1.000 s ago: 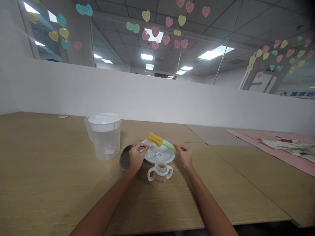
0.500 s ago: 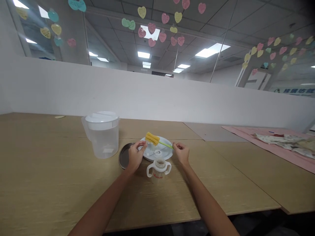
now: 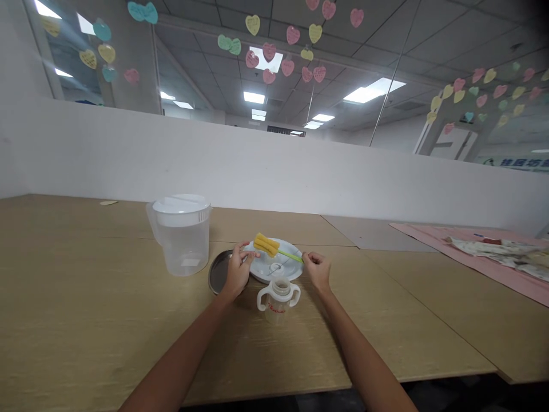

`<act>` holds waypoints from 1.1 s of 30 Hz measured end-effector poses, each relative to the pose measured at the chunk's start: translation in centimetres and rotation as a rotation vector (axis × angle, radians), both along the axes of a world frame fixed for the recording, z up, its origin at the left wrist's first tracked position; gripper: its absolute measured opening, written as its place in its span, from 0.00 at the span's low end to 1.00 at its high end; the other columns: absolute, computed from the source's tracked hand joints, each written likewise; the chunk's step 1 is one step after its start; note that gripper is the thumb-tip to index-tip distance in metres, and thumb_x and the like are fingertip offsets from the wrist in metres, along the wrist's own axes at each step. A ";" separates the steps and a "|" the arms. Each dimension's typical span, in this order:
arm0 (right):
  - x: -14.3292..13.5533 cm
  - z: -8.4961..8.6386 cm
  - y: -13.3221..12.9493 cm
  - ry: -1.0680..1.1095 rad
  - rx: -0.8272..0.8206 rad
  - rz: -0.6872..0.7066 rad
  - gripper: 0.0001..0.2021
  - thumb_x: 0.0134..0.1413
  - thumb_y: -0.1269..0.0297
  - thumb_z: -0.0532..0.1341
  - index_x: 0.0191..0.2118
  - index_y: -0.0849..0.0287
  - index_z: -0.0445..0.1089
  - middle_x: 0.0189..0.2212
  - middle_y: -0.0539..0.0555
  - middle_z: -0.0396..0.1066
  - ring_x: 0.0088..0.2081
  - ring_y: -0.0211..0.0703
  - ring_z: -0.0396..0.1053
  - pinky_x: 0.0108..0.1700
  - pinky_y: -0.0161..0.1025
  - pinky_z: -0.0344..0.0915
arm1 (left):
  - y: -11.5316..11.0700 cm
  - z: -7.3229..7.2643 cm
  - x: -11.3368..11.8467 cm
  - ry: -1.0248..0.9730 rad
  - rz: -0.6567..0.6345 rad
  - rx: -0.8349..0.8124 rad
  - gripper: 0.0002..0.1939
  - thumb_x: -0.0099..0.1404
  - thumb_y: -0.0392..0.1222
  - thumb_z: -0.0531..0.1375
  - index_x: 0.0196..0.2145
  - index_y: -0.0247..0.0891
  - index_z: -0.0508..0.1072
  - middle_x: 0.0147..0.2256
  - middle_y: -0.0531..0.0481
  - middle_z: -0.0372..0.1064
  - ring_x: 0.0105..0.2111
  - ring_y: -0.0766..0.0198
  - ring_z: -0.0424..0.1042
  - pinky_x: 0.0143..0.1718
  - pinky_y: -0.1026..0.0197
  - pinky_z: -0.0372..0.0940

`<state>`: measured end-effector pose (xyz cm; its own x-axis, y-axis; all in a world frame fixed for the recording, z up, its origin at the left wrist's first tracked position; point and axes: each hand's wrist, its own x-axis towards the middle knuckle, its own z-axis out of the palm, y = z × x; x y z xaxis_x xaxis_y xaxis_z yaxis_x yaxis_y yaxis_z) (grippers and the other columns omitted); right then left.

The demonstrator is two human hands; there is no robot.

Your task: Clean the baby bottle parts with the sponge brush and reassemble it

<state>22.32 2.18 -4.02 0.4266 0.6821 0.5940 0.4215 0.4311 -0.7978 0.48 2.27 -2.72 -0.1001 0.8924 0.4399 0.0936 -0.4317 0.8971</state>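
A bottle brush [image 3: 266, 245] with a yellow sponge head and a thin green handle is held level over a white plate [image 3: 295, 273]. My right hand [image 3: 317, 269] pinches the end of its handle. Close to the sponge head, my left hand [image 3: 240, 269] is open, its fingers apart and holding nothing. In front of the plate stands an upright clear baby bottle [image 3: 277, 303] with two white side handles, red lettering and an uncapped mouth. On the plate lies a small white ring-shaped part [image 3: 275, 269], partly under the brush.
A dark round metal dish [image 3: 218, 273] sits left of the plate, partly behind my left hand. Farther left stands a clear plastic pitcher [image 3: 184, 246] with a white lid. Pink cloth [image 3: 429, 237] with crumpled fabric on it covers the right side. A white wall [image 3: 257, 166] backs the table.
My left hand's fingers have spread apart beside the sponge head. My right hand keeps its pinch on the brush handle. The view has shifted slightly.
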 end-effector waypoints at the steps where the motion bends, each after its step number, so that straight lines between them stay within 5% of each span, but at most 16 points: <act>1: 0.0 0.0 0.0 -0.004 0.000 -0.001 0.19 0.44 0.55 0.56 0.13 0.58 0.52 0.13 0.45 0.45 0.19 0.32 0.46 0.21 0.32 0.46 | 0.0 0.0 0.0 -0.008 -0.010 0.002 0.18 0.59 0.46 0.55 0.46 0.37 0.63 0.32 0.47 0.76 0.34 0.60 0.74 0.37 0.60 0.65; 4: 0.0 0.0 0.0 -0.004 0.002 -0.017 0.19 0.45 0.54 0.56 0.13 0.59 0.53 0.13 0.45 0.46 0.19 0.32 0.48 0.22 0.32 0.46 | -0.1 0.1 0.0 -0.021 0.025 0.050 0.16 0.60 0.45 0.55 0.45 0.38 0.64 0.34 0.47 0.75 0.35 0.61 0.74 0.38 0.60 0.66; 8: 0.0 0.2 -0.1 -0.010 -0.012 -0.091 0.20 0.46 0.52 0.55 0.14 0.61 0.59 0.14 0.46 0.52 0.20 0.34 0.51 0.23 0.32 0.48 | 0.1 0.6 -0.3 -0.175 0.247 0.157 0.13 0.58 0.45 0.58 0.39 0.38 0.64 0.36 0.47 0.72 0.38 0.63 0.73 0.41 0.61 0.66; 18: 1.0 0.2 0.4 0.065 -0.069 -0.239 0.24 0.45 0.44 0.57 0.26 0.66 0.72 0.17 0.50 0.63 0.20 0.37 0.56 0.24 0.34 0.52 | 1.0 1.2 -1.6 -0.404 0.406 0.136 0.13 0.55 0.48 0.59 0.33 0.36 0.66 0.23 0.53 0.69 0.20 0.69 0.68 0.23 0.67 0.65; 25: 1.0 0.2 0.7 0.134 0.032 -0.210 0.23 0.44 0.45 0.59 0.28 0.65 0.72 0.25 0.56 0.71 0.28 0.42 0.64 0.32 0.36 0.58 | 1.7 0.3 -2.6 -0.157 0.485 0.014 0.16 0.58 0.48 0.56 0.38 0.34 0.71 0.23 0.52 0.69 0.19 0.67 0.67 0.23 0.65 0.63; 33: 1.0 -0.1 0.9 0.174 0.034 -0.218 0.24 0.44 0.43 0.59 0.27 0.65 0.71 0.22 0.56 0.70 0.24 0.41 0.64 0.27 0.36 0.57 | 2.9 -0.6 -4.2 0.113 0.408 -0.107 0.04 0.51 0.38 0.61 0.25 0.36 0.77 0.27 0.45 0.75 0.29 0.56 0.74 0.36 0.56 0.67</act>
